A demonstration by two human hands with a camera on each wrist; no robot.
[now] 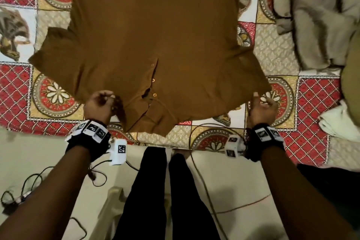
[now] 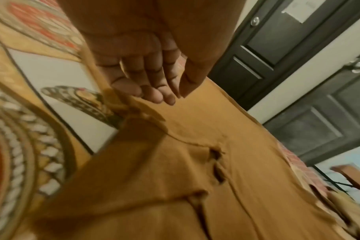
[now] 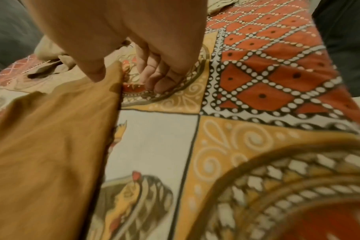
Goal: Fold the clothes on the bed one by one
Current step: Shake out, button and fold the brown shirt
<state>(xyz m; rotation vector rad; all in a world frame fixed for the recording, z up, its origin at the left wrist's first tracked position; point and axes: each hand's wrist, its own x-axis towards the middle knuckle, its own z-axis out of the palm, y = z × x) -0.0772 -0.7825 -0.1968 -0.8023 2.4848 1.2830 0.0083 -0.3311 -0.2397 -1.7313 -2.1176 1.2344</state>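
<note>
A brown polo shirt (image 1: 155,45) lies spread front-up on the bed, with its collar and buttons toward me. My left hand (image 1: 102,102) is at the shirt's left shoulder beside the collar. In the left wrist view its nearly straight fingertips (image 2: 154,95) touch the raised collar edge (image 2: 134,107), and no cloth shows between thumb and fingers. My right hand (image 1: 263,104) is at the right sleeve's corner. There its thumb (image 3: 94,73) rests on the sleeve edge (image 3: 105,84), while the loosely curled fingers (image 3: 160,81) touch the bedsheet beside it.
The patterned red and yellow bedsheet (image 1: 315,103) covers the bed. A grey crumpled garment (image 1: 321,25) and a pale folded cloth (image 1: 339,122) lie at the right. My legs (image 1: 165,191) stand against the bed edge, and cables (image 1: 39,181) trail on the floor.
</note>
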